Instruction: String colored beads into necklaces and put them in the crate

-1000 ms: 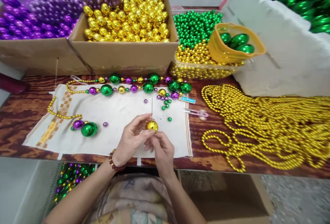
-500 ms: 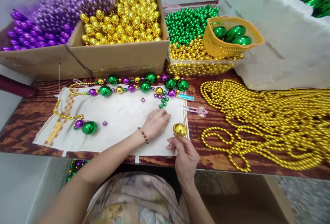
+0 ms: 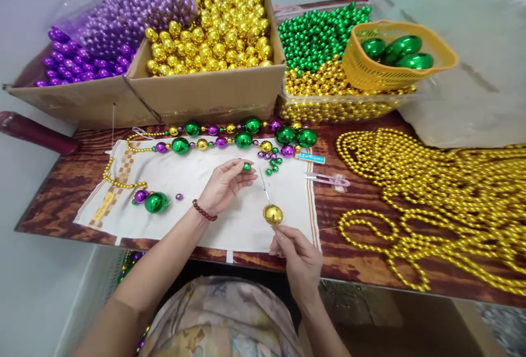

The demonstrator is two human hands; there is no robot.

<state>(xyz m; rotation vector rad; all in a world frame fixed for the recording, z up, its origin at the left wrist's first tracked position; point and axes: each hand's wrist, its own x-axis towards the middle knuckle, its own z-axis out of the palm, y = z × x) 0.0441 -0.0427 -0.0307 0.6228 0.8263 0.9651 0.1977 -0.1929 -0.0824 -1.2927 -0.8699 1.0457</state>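
Observation:
Between the thumb and fingers of my left hand [image 3: 225,186] is a small green bead [image 3: 247,166], held above the white cloth [image 3: 230,231]. My right hand [image 3: 299,255] pinches just under a large gold bead [image 3: 273,214], which sits on a thin needle [image 3: 265,186] pointing up and slightly left. Fingertips hide the needle's lower end. Right of my left hand lie loose small green beads [image 3: 269,171] and purple beads [image 3: 267,156]. On the cloth's left side rests a strand end with a big green bead [image 3: 156,202] and a purple bead [image 3: 141,196].
A finished-looking bead necklace [image 3: 243,139] lies along the cloth's back. Pink-handled snips [image 3: 329,179] and gold bead chains [image 3: 411,181] are to the right. Behind stand a cardboard box [image 3: 213,91] of gold beads and a yellow basket [image 3: 370,74] of large green beads.
My left hand has lifted from the cloth near the loose beads and now holds a small green bead. The gold bead on the needle has shifted left with my right hand. The view has shifted too.

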